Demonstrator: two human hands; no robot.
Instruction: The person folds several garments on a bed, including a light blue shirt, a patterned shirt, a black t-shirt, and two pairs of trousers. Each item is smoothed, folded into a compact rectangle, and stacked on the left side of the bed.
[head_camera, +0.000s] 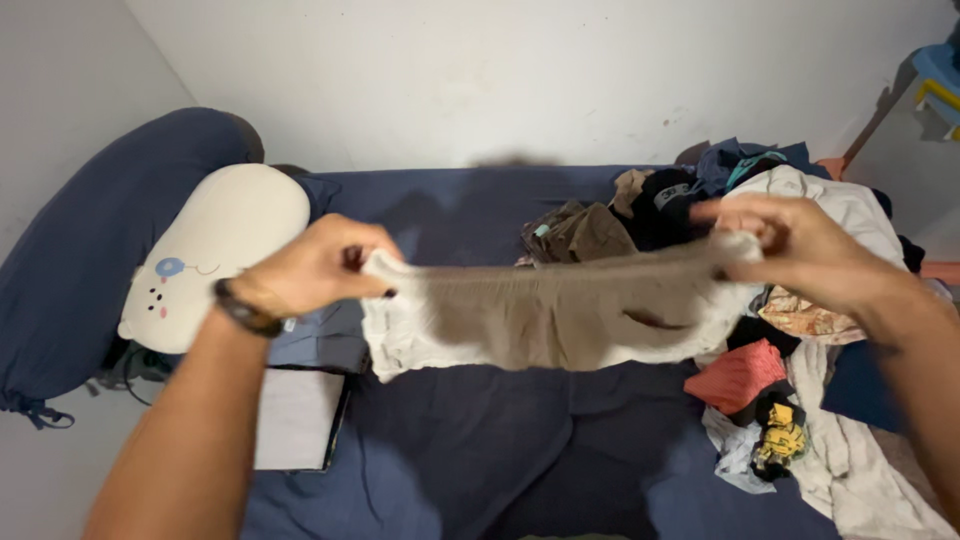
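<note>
— What did the room look like?

— A pale wall stood at the far side, and a bed under a dark blue sheet (480, 440) filled most of the view. A long navy bolster (90, 240) lay at the far left, with a cream pillow bearing a small cartoon face (225, 250) just beside it. On the right a heap of mixed clothes (800, 330) ran from far to near, and a closed grey laptop (295, 418) sat on the near left of the sheet.

— And the person?

— The person held a beige garment (545, 315) up in the air above the middle of the bed, stretched level between both hands. The left hand (315, 268), with a dark band at the wrist, was closed in a loose fist on the garment's left end. The right hand (800, 245) pinched the right end between thumb and fingers.

— How would that garment handle?

— It looked light and limp: the cloth sagged between the two grips and its lower edge hung in soft folds. It would likely slump wherever it was not held, so the two top corners, where the hands already were, seemed the sensible places to grip. Nothing about it looked slippery or fragile.
</note>
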